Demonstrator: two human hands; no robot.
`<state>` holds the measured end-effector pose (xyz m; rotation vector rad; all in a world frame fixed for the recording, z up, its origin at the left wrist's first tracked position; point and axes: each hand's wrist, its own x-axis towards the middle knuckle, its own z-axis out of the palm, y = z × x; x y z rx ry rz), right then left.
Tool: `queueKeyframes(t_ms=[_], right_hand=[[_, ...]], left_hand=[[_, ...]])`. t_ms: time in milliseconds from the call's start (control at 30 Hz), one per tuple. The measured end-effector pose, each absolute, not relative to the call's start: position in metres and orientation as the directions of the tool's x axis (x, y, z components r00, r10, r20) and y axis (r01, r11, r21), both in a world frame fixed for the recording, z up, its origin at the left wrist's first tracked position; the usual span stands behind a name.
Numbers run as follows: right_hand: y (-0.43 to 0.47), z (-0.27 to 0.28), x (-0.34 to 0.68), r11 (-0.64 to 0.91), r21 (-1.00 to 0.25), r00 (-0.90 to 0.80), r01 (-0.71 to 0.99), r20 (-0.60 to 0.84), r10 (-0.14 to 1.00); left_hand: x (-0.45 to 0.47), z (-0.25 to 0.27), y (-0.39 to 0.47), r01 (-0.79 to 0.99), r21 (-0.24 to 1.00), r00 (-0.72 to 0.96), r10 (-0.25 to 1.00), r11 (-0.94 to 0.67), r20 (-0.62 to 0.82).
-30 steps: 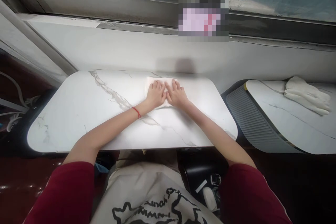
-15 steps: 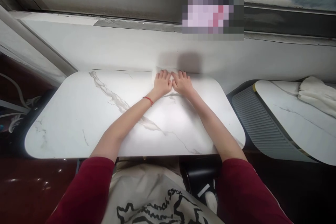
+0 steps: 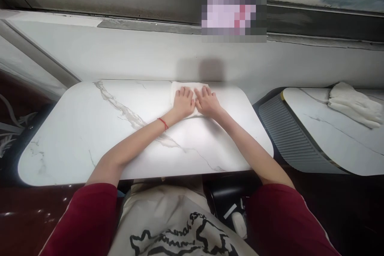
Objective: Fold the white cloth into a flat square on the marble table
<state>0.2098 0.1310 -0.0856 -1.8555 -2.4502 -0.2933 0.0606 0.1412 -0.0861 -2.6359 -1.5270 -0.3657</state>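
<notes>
White marble-look desk (image 3: pixel 75 128) pushed up to a pale wall (image 3: pixel 126 56), from what I get on my end. Left hand (image 3: pixel 183 102) and right hand (image 3: pixel 207 103) both rest on the white cloth (image 3: pixel 192 85) near the far edge — fingers slightly bent and released, not clenching it. I'd guess it's light, soft and floppy — nothing fragile — so I'd pinch its uncovered left edge.
</notes>
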Motion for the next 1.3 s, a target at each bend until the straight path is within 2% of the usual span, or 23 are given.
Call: queueKeyframes(t_ms=[200,467,633,700,800,967,1300], right_hand=[[0.058,-0.086,0.225,0.247,0.203,-0.28,0.948,0.156,0.947],[-0.044,-0.088,0.249,0.207,0.195,-0.254,0.959,0.261,0.931],[-0.082,-0.084,0.254,0.117,0.186,-0.153,0.975,0.19,0.97],[-0.081,-0.083,0.254,0.093,0.174,-0.121,0.98,0.155,0.98],[-0.064,-0.081,0.254,0.066,0.187,-0.096,0.98,0.158,0.983],[-0.01,-0.075,0.259,0.039,0.215,-0.071,0.976,0.143,0.987],[0.08,-0.073,0.257,-0.11,0.215,0.093,0.97,0.084,0.992]], left_hand=[[0.065,-0.082,0.082,0.772,0.004,0.617,0.75,-0.636,0.237],[0.072,-0.069,0.015,0.553,-0.072,0.82,0.527,-0.83,0.224],[0.083,-0.068,-0.013,0.463,-0.083,0.876,0.442,-0.882,0.193],[0.088,-0.073,-0.015,0.47,-0.102,0.876,0.449,-0.877,0.178],[0.097,-0.081,-0.004,0.542,-0.123,0.837,0.522,-0.831,0.162],[0.109,-0.084,0.038,0.619,-0.071,0.782,0.605,-0.782,0.15],[0.11,-0.079,0.139,0.584,0.048,0.796,0.584,-0.81,0.163]])
